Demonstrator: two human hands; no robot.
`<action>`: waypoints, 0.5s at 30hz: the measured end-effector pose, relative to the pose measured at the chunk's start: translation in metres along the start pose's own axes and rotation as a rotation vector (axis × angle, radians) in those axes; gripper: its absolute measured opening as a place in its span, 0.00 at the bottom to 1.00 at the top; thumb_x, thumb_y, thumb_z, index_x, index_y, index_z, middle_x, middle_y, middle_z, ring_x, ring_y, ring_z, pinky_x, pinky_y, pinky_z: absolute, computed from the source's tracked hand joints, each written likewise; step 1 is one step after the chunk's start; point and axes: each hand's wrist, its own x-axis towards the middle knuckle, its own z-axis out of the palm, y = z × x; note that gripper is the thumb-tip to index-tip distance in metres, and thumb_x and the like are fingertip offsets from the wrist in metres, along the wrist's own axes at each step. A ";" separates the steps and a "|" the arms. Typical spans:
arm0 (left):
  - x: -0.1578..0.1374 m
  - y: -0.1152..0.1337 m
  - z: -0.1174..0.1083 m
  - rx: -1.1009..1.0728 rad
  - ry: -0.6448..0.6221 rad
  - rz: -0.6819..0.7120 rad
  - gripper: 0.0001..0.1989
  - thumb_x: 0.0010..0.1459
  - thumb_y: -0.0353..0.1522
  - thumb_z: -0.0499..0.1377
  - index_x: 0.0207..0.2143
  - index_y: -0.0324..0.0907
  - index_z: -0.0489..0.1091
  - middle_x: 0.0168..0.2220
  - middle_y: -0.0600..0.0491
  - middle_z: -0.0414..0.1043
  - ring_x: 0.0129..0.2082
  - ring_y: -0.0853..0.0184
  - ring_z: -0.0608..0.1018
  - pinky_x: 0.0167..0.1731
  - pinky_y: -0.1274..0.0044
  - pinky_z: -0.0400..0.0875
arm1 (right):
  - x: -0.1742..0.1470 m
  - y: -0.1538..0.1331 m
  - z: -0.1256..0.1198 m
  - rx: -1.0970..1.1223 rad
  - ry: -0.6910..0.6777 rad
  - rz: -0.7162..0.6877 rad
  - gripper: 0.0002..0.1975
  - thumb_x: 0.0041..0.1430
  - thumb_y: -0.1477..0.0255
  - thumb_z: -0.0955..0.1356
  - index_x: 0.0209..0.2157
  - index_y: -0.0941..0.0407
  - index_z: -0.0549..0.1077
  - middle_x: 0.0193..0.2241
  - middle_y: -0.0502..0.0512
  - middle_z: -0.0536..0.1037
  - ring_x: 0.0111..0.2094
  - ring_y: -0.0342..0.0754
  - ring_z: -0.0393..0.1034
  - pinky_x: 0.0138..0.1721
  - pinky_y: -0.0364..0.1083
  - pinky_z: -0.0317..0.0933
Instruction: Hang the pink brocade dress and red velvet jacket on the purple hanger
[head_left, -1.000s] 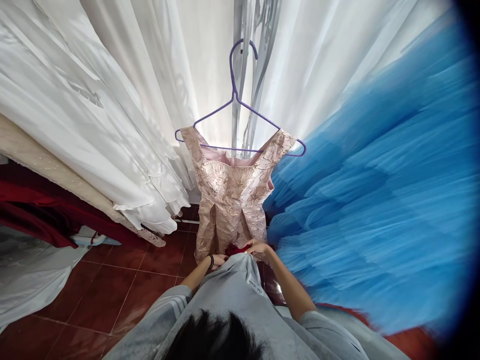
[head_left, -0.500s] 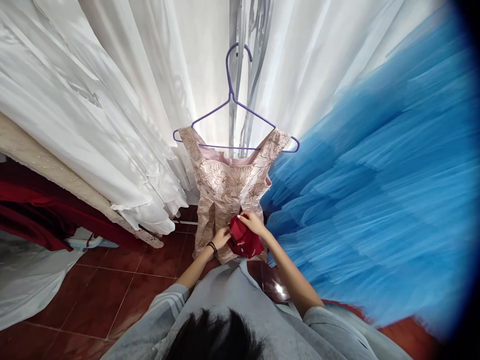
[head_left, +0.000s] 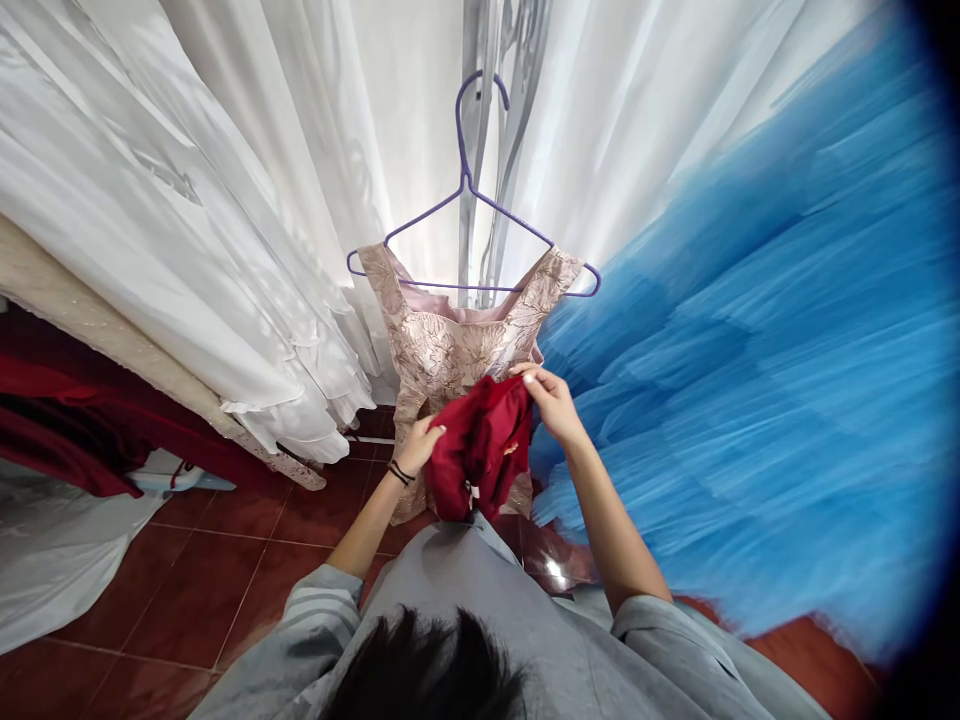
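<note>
Between my hands hangs a dark red cloth garment (head_left: 480, 440) with a small orange-gold mark and a pale spot near its lower edge; its exact kind does not show. My left hand (head_left: 418, 445) pinches its left edge, thumb on top, and my right hand (head_left: 550, 400) pinches its upper right corner. Just beyond it, a pale pink dress (head_left: 457, 350) with a gold floral pattern hangs by its wide straps from a purple hanger (head_left: 466, 180). The red cloth covers much of the dress's lower part.
White gowns (head_left: 247, 230) hang to the left and behind. A large blue tulle skirt (head_left: 757, 400) fills the right side. Dark red fabric (head_left: 67, 420) and a pale blue hanger (head_left: 187, 478) are at the far left, above the red tiled floor (head_left: 202, 590).
My hands have moved apart, the right one up and rightward, the left one left and slightly up. The red garment, bunched before, is now spread wider between them.
</note>
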 end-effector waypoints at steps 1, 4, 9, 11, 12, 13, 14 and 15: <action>-0.001 0.005 -0.010 -0.027 0.107 -0.013 0.21 0.49 0.40 0.60 0.42 0.35 0.75 0.42 0.44 0.80 0.45 0.55 0.78 0.51 0.65 0.71 | 0.000 -0.003 -0.009 -0.006 0.072 0.018 0.25 0.57 0.47 0.68 0.27 0.56 0.68 0.29 0.50 0.72 0.33 0.44 0.65 0.38 0.44 0.61; -0.007 0.021 -0.044 -0.063 0.331 0.035 0.23 0.47 0.40 0.59 0.42 0.35 0.76 0.41 0.45 0.80 0.46 0.56 0.78 0.52 0.67 0.70 | -0.003 -0.017 -0.035 -0.191 0.246 0.038 0.26 0.59 0.46 0.66 0.25 0.56 0.64 0.20 0.45 0.60 0.24 0.40 0.53 0.28 0.42 0.52; -0.024 0.056 -0.090 0.261 0.348 0.213 0.19 0.49 0.39 0.62 0.41 0.37 0.79 0.42 0.46 0.80 0.44 0.59 0.78 0.52 0.69 0.69 | -0.010 -0.042 -0.060 -0.458 0.156 -0.038 0.25 0.60 0.49 0.65 0.23 0.57 0.65 0.19 0.46 0.62 0.24 0.40 0.53 0.26 0.42 0.50; -0.032 0.068 -0.103 0.391 0.267 0.191 0.21 0.48 0.39 0.64 0.44 0.37 0.79 0.41 0.48 0.79 0.41 0.61 0.77 0.48 0.70 0.70 | -0.010 -0.050 -0.062 -0.465 -0.028 -0.034 0.23 0.55 0.50 0.70 0.24 0.56 0.66 0.20 0.46 0.65 0.24 0.41 0.56 0.26 0.41 0.52; -0.035 0.071 -0.109 0.441 0.181 0.145 0.25 0.46 0.38 0.66 0.47 0.38 0.78 0.39 0.49 0.78 0.39 0.62 0.76 0.45 0.72 0.70 | -0.010 -0.053 -0.061 -0.499 -0.159 -0.032 0.21 0.52 0.53 0.73 0.26 0.56 0.67 0.21 0.46 0.66 0.24 0.41 0.58 0.25 0.41 0.52; -0.039 0.072 -0.114 0.482 0.063 0.072 0.30 0.44 0.38 0.68 0.52 0.39 0.76 0.36 0.52 0.77 0.36 0.65 0.75 0.41 0.74 0.70 | -0.009 -0.055 -0.060 -0.566 -0.289 -0.042 0.19 0.49 0.57 0.75 0.27 0.56 0.68 0.21 0.45 0.67 0.23 0.41 0.59 0.24 0.41 0.51; -0.042 0.071 -0.118 0.510 -0.082 -0.029 0.37 0.42 0.38 0.70 0.57 0.40 0.73 0.32 0.55 0.75 0.32 0.67 0.73 0.37 0.76 0.69 | -0.008 -0.057 -0.058 -0.660 -0.393 -0.070 0.15 0.49 0.62 0.75 0.28 0.55 0.68 0.21 0.45 0.67 0.22 0.41 0.59 0.24 0.40 0.50; -0.047 0.067 -0.120 0.516 -0.238 -0.149 0.44 0.41 0.38 0.71 0.62 0.41 0.67 0.28 0.58 0.72 0.28 0.69 0.71 0.32 0.77 0.68 | -0.007 -0.059 -0.055 -0.769 -0.448 -0.126 0.11 0.50 0.67 0.74 0.27 0.55 0.69 0.20 0.44 0.68 0.22 0.41 0.59 0.23 0.41 0.48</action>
